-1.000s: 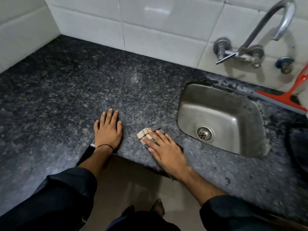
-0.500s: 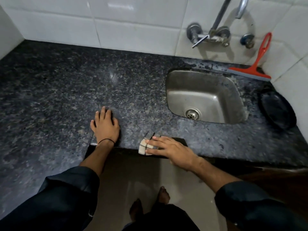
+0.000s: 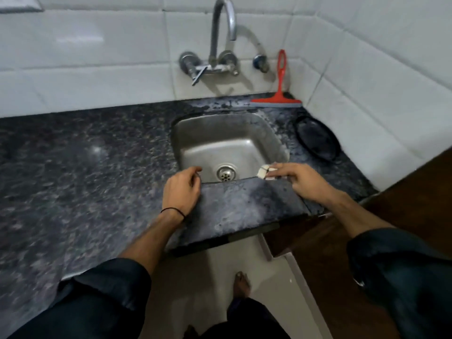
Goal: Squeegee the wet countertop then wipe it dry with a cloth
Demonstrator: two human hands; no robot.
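Note:
A dark grey mottled cloth (image 3: 244, 206) with a white checked tag (image 3: 264, 172) hangs spread out between my hands, in front of the sink's near rim. My left hand (image 3: 182, 192) pinches its upper left corner. My right hand (image 3: 297, 178) pinches the upper right corner at the tag. The cloth's lower edge drapes over the front edge of the dark speckled granite countertop (image 3: 73, 167). A red squeegee (image 3: 278, 94) stands at the back right, blade on the counter and handle against the tiles, away from both hands.
A steel sink (image 3: 227, 140) is set in the counter under a wall tap (image 3: 220, 45). Wet patches show behind the sink. A black round dish (image 3: 318, 140) lies to its right. White tiled walls close the back and right; a brown wooden panel (image 3: 403, 192) stands at right.
Both hands left the counter's front edge, took the cloth by its corners and carried it right to the sink front. My view swung right.

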